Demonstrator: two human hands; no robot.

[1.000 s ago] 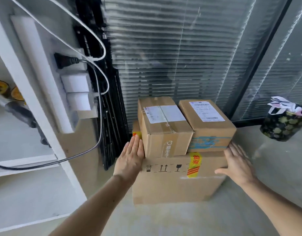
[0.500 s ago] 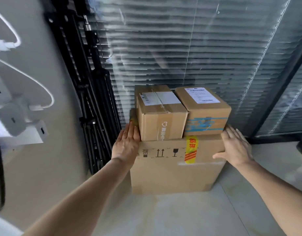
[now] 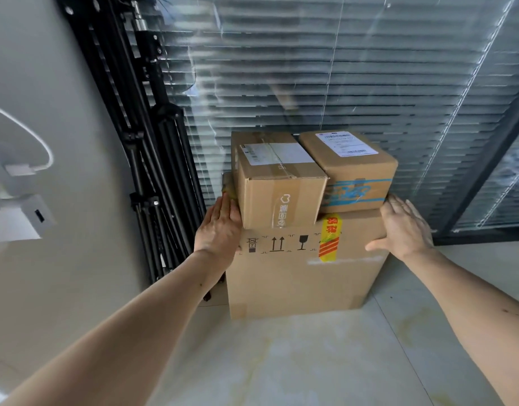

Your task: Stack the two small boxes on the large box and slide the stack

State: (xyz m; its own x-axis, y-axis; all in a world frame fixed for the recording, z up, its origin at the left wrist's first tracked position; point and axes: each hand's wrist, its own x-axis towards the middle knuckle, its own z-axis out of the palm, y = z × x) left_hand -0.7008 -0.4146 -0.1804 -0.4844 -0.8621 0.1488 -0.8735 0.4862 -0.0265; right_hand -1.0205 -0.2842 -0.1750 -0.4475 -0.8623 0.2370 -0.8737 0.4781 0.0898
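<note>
A large cardboard box point(image 3: 299, 276) stands on the floor, with handling symbols and a yellow-red sticker on its front. Two small cardboard boxes sit side by side on top of it: the left small box point(image 3: 278, 183) with clear tape and a white label, and the right small box point(image 3: 352, 168) with blue tape and a shipping label. My left hand point(image 3: 220, 227) presses flat on the large box's upper left corner, touching the left small box's side. My right hand point(image 3: 404, 230) grips the large box's upper right corner, thumb on the front face.
Black folded tripod stands point(image 3: 153, 159) lean in the corner just left of the stack. A glass wall with closed blinds point(image 3: 340, 77) is right behind it. A white charger and cable point(image 3: 21, 212) hang on the left wall. Pale tiled floor point(image 3: 311, 361) lies in front.
The stack has slid toward the blinds and the tripods, both hands staying on the large box's top corners. The view swung right, so the shelf and the flowered container left the frame.
</note>
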